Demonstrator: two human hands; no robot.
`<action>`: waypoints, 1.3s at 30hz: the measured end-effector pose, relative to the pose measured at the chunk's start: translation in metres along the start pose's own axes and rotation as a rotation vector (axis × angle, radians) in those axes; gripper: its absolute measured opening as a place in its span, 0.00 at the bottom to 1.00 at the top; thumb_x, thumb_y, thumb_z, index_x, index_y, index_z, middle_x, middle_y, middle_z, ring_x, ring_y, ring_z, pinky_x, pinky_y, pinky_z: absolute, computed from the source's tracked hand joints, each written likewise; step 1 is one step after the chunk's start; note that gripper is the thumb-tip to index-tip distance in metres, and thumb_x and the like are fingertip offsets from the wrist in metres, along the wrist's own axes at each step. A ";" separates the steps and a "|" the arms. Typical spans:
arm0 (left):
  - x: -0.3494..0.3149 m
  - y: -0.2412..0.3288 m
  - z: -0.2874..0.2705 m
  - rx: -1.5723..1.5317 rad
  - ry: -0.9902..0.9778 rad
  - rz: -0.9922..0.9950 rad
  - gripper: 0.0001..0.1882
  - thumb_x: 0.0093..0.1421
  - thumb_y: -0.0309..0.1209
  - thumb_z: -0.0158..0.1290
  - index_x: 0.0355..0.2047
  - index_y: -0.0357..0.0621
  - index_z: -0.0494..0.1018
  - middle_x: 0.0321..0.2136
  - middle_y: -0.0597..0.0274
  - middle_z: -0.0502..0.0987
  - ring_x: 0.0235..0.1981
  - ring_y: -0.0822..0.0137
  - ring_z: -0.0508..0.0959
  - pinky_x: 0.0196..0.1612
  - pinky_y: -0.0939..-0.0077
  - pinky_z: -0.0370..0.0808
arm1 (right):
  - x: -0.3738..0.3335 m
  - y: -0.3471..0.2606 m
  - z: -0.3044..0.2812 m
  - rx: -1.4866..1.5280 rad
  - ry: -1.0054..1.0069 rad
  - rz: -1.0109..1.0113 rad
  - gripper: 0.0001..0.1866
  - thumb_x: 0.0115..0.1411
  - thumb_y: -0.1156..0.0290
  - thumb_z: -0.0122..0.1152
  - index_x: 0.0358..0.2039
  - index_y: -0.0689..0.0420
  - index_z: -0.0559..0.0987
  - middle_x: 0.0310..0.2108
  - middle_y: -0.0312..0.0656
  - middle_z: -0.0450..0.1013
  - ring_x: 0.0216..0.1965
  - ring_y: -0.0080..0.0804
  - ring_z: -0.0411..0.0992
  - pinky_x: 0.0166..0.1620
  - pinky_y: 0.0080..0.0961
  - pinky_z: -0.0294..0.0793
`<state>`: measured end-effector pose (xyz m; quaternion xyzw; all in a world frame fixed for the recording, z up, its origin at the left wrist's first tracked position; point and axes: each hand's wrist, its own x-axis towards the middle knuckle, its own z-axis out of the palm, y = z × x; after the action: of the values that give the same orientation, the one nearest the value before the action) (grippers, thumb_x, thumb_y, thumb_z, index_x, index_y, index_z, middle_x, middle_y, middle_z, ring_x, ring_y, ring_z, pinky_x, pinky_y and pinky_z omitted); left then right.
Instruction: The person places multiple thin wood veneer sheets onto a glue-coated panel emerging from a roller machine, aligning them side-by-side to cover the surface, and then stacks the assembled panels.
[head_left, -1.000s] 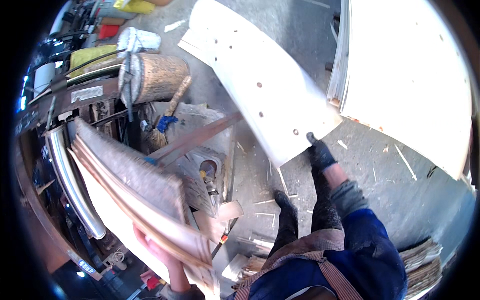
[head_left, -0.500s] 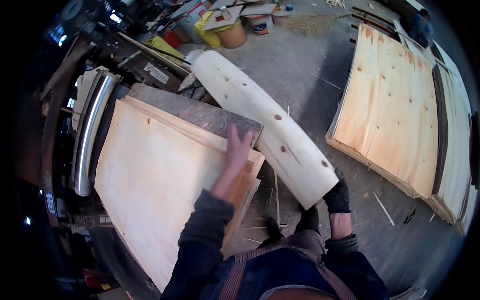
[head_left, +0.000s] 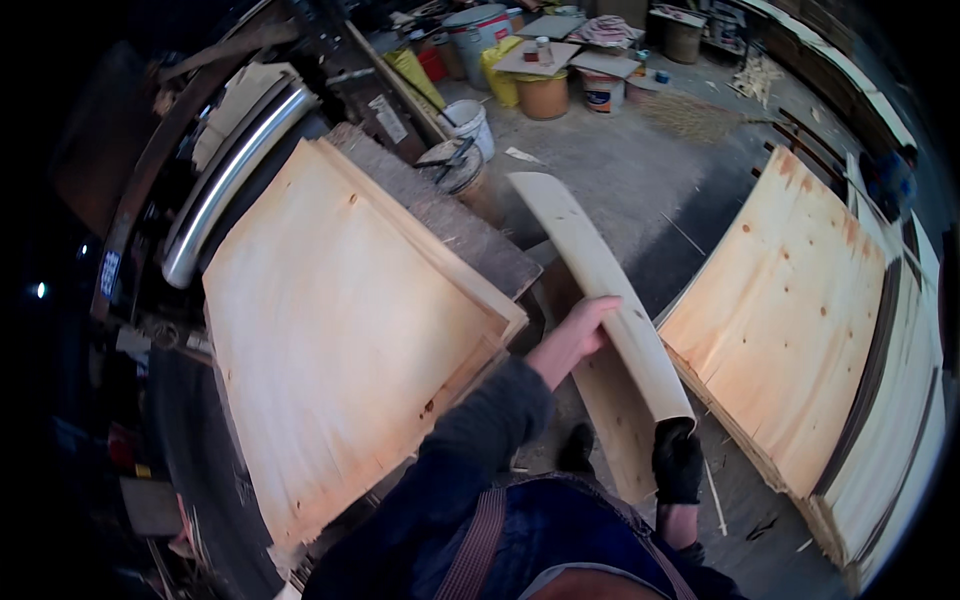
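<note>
A pale wood veneer sheet (head_left: pixel 625 330), curled along its length with a few knots, hangs in front of me between two stacks. My bare left hand (head_left: pixel 582 328) grips its left side about midway along, with part of the fingers hidden. At the near end, my right hand (head_left: pixel 678 462) in a black glove is closed on the sheet's edge. Below the left hand the sheet's other flap drops toward the floor. To my left lies a stack of veneer sheets (head_left: pixel 335 340) on a worn board (head_left: pixel 440 210).
Another veneer stack (head_left: pixel 780 310) lies on the right, with a person (head_left: pixel 892 185) beyond it. Past the left stack is a shiny metal roller (head_left: pixel 235 185). Buckets (head_left: pixel 543 95) and a straw broom (head_left: pixel 700 118) are at the back. Wood scraps litter the floor.
My left hand has moved right, off the left stack's edge, and taken hold of the veneer sheet. The sheet has swung upright and curled more. My view has turned leftward.
</note>
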<state>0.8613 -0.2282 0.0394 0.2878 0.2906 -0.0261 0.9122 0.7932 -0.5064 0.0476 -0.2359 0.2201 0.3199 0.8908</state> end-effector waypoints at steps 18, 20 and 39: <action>-0.306 0.086 -0.047 0.417 -0.360 0.472 0.20 0.47 0.23 0.48 0.43 0.26 0.66 0.36 0.48 0.74 0.33 0.60 0.77 0.40 0.69 0.73 | -0.177 0.106 0.014 -1.135 -0.222 -0.540 0.18 0.61 0.67 0.45 0.48 0.65 0.66 0.43 0.46 0.69 0.47 0.32 0.66 0.51 0.28 0.64; -0.393 0.084 -0.098 0.407 -0.253 0.546 0.24 0.49 0.26 0.48 0.47 0.29 0.63 0.39 0.49 0.73 0.38 0.62 0.75 0.42 0.71 0.71 | -0.203 0.145 0.027 -0.609 -0.176 -0.233 0.18 0.59 0.69 0.48 0.47 0.64 0.67 0.41 0.45 0.69 0.44 0.33 0.68 0.49 0.29 0.66; -0.723 0.005 -0.502 -0.008 0.790 0.741 0.19 0.49 0.24 0.52 0.43 0.31 0.66 0.31 0.51 0.75 0.29 0.60 0.77 0.33 0.69 0.77 | -0.221 0.460 0.077 -1.254 -0.820 0.598 0.23 0.57 0.54 0.51 0.45 0.60 0.68 0.39 0.40 0.68 0.40 0.29 0.68 0.41 0.29 0.72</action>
<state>0.0038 -0.0391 0.1019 0.3555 0.4907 0.4085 0.6827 0.3473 -0.2515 0.1004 -0.4870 -0.2910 0.6699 0.4790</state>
